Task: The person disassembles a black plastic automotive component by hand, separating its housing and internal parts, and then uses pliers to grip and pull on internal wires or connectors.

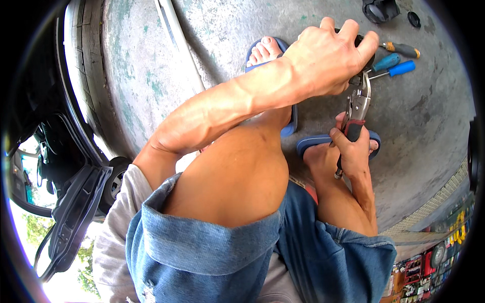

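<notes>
My right hand [355,151] is wrapped round the red and black handle of a pair of locking pliers [359,104]. The metal jaws point up, away from me, and meet a dark part beneath my left hand. My left hand [334,56] is curled over a black object [359,40], mostly hidden under its fingers and palm, so its kind does not show. Whether the jaws are clamped on that object or only touch it, I cannot tell. Just right of my left hand lie a blue-handled screwdriver [401,68] and a teal-handled tool [387,62].
An orange and grey handled tool [404,49] lies on the concrete floor [419,126]. Farther off are a black hollow part [380,10] and a small black ring [414,19]. A pale bar [177,40] runs along the left. A car with its door [76,212] open stands far left.
</notes>
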Tool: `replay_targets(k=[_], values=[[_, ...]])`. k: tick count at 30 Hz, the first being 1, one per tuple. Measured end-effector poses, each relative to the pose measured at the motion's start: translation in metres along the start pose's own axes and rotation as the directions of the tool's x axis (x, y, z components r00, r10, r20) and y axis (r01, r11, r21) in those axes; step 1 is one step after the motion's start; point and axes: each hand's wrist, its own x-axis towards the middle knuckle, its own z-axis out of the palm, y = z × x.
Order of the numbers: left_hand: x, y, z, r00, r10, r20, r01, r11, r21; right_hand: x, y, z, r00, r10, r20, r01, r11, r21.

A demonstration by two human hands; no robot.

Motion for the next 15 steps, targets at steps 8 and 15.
replay_targets(k=[8, 15], values=[[0.001, -0.001, 0.007, 0.998, 0.02, 0.065, -0.015, 0.996, -0.084, -0.004, 0.008, 0.001, 0.996, -0.025, -0.082, 0.023, 0.999, -0.022], [-0.001, -0.004, 0.013, 0.991, -0.006, 0.133, 0.018, 0.996, -0.09, 0.0, 0.01, 0.002, 0.99, -0.062, -0.125, 0.037, 0.982, -0.187]])
